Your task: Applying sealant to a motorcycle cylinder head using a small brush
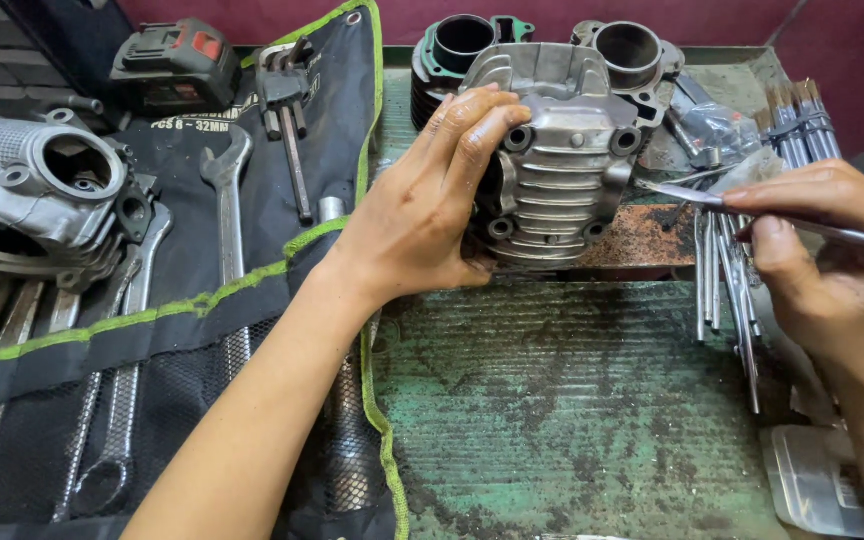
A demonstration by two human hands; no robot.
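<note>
The person's left hand point(422, 215) is steadying a finned grey cast-aluminium cylinder head point(557, 165) standing on edge at the back of the worn green-painted metal surface point(572, 400). The grip there is clamped on the casting's left side, fingers curled over the top corner. The right hand point(832, 260) is pinching a thin silver metal rod point(712, 200), fingers closed on it, with the tip pointing at the head's right edge.

What looks risky: the head is balancing on a narrow edge, so if the left hand is easing off while the rod is pushing sideways, it's probably tipping toward the black tool roll with green trim point(152, 320) and the long steel spanners point(227, 200) in it. The rod is skinny too, so it could skate off the fins and gouge a sealing face or jab the holding fingers. The bundle of loose steel rods point(727, 290) lying just beside the right wrist is also asking to get swept off.
</note>
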